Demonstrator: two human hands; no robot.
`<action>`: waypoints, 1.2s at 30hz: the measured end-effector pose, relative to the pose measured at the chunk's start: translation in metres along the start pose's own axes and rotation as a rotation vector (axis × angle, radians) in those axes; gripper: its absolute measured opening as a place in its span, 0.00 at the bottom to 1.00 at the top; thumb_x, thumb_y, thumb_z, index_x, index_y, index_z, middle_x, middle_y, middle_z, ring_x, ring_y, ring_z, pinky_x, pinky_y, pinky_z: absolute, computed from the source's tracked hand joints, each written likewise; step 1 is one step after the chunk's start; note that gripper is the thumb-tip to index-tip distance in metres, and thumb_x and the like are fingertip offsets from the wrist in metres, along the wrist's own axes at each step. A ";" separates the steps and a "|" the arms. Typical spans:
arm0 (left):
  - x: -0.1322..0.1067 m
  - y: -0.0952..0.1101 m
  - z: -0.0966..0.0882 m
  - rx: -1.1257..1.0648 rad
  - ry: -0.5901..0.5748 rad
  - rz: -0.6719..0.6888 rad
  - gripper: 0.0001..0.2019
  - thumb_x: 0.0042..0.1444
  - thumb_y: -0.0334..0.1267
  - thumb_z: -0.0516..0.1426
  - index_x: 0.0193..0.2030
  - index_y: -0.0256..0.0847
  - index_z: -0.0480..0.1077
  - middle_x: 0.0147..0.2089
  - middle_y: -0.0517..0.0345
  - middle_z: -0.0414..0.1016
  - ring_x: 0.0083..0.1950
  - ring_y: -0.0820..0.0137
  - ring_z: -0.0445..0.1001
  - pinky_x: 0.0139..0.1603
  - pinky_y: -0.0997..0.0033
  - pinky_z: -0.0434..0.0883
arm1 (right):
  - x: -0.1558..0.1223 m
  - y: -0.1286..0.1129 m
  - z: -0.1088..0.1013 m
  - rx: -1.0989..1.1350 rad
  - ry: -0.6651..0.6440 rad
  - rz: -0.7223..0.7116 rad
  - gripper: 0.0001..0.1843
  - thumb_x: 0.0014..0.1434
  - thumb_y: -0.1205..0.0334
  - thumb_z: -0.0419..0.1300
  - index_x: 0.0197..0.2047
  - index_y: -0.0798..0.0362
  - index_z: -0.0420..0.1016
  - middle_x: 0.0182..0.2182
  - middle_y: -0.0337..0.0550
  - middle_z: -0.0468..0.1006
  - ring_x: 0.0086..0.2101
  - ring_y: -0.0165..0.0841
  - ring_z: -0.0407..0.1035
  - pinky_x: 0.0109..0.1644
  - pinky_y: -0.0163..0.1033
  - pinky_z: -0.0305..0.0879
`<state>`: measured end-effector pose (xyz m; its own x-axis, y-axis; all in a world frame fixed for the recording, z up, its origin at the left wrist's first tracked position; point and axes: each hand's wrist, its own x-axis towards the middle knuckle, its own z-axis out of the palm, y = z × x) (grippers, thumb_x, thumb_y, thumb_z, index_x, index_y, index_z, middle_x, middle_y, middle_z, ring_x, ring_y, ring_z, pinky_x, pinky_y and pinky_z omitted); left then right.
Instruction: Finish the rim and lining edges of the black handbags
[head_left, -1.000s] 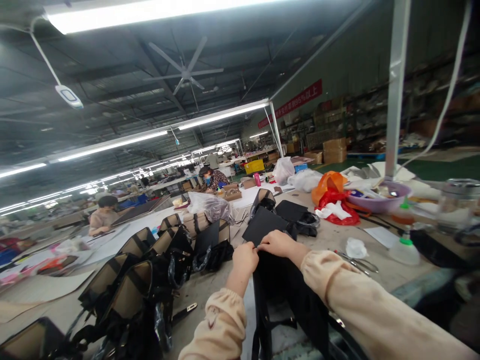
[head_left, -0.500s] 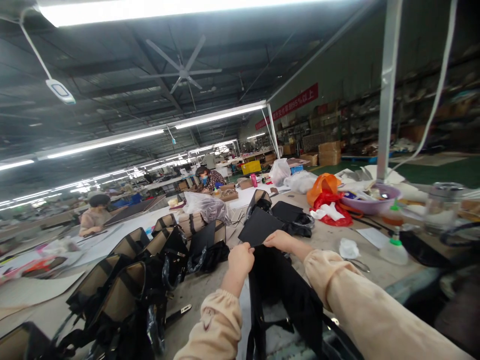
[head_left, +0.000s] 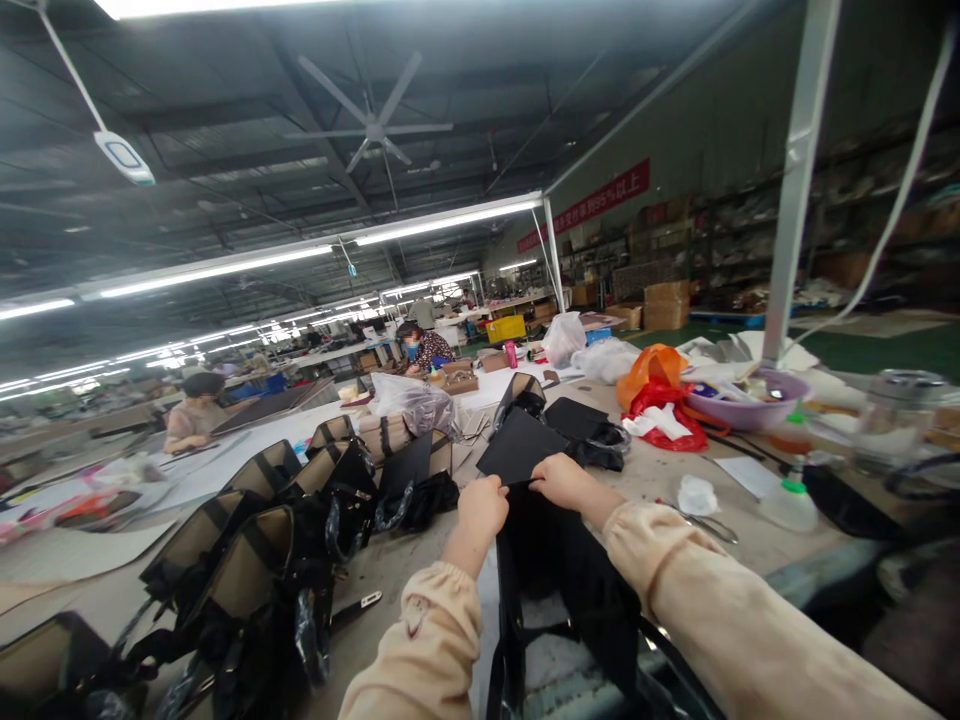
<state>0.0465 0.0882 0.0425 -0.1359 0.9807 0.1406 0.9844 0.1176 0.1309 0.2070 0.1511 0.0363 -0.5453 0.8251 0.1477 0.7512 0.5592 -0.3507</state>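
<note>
Cool white light reached me from overhead fluorescent tubes (head_left: 450,221), the nearest washed out to plain glare along the top edge. The ceiling (head_left: 225,130) and right-hand shelves (head_left: 750,225) sank into gloom, and the black bag (head_left: 592,600) lost detail inside. Wide-angle distortion stretched my right sleeve (head_left: 750,600) toward the corner; the lidded jar (head_left: 896,420) looked smeared.

The panel (head_left: 521,447) at the left grip (head_left: 482,508) and right grip (head_left: 561,482) was black, like the bag (head_left: 600,590) below them. The sleeves (head_left: 420,640) behind were cream. Left of the left grip, handbags (head_left: 352,490) were black with tan linings (head_left: 256,550); right of the right grip, a bowl (head_left: 742,412) was lilac and a sack (head_left: 661,393) red. Far beyond, a dark blouse (head_left: 433,348) had pale spots.
</note>
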 end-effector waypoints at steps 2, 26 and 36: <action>0.000 -0.001 0.000 0.005 -0.010 -0.003 0.13 0.58 0.42 0.50 0.39 0.42 0.74 0.40 0.48 0.78 0.44 0.63 0.75 0.41 0.70 0.66 | 0.001 -0.002 -0.001 -0.050 -0.013 0.017 0.11 0.54 0.59 0.57 0.34 0.50 0.81 0.34 0.44 0.81 0.38 0.35 0.72 0.42 0.34 0.63; 0.001 -0.005 0.003 0.026 -0.078 -0.054 0.20 0.60 0.49 0.47 0.41 0.37 0.75 0.43 0.41 0.77 0.49 0.58 0.74 0.47 0.65 0.69 | -0.088 -0.021 -0.025 -0.294 -0.220 0.214 0.26 0.58 0.45 0.51 0.36 0.59 0.80 0.35 0.60 0.79 0.39 0.46 0.74 0.40 0.42 0.66; -0.017 -0.015 -0.026 -0.035 -0.185 -0.022 0.30 0.56 0.60 0.44 0.35 0.35 0.76 0.38 0.43 0.78 0.44 0.60 0.76 0.43 0.69 0.69 | -0.115 -0.040 -0.023 -0.310 -0.087 0.223 0.22 0.62 0.51 0.49 0.32 0.55 0.79 0.33 0.56 0.80 0.38 0.47 0.74 0.39 0.44 0.66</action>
<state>0.0310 0.0655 0.0632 -0.1315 0.9903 -0.0454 0.9764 0.1373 0.1665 0.2476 0.0358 0.0547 -0.3759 0.9265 0.0157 0.9241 0.3760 -0.0678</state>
